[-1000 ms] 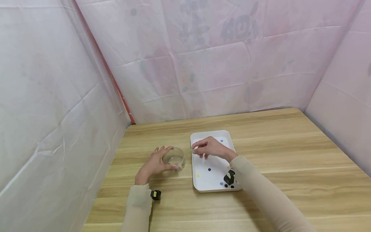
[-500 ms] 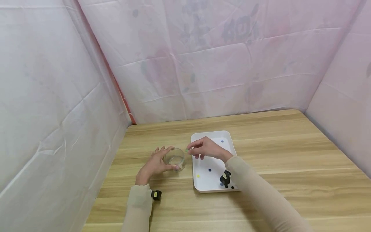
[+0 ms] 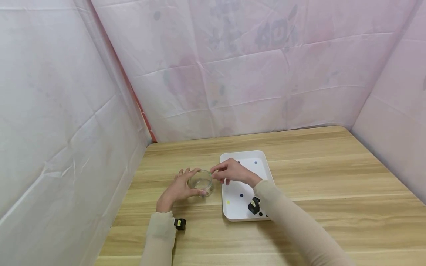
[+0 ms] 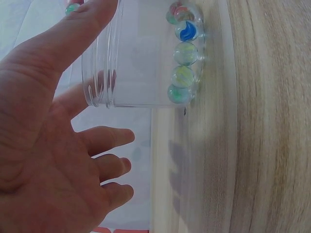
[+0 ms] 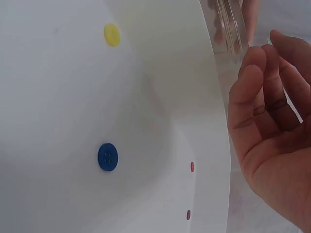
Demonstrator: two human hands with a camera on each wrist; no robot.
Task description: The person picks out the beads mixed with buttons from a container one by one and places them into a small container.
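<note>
On the wooden table [image 3: 316, 173], the left hand [image 3: 176, 189] cups the glass jar [image 3: 200, 181] while the right hand [image 3: 231, 171], just beside its rim, pinches what seems a small green marble [image 3: 210, 172] above the opening.

Occlusions and cut-offs, as I read them from the feeds

Small green marble [image 3: 210, 172] pinched by right hand [image 3: 233, 172]: too small to resolve from the head view. Clear glass jar [image 4: 141, 53] is cropped by the left-wrist frame's top edge.

makeshift booth, sheeted walls [image 3: 253, 74], wooden table [image 3: 332, 177]
</note>
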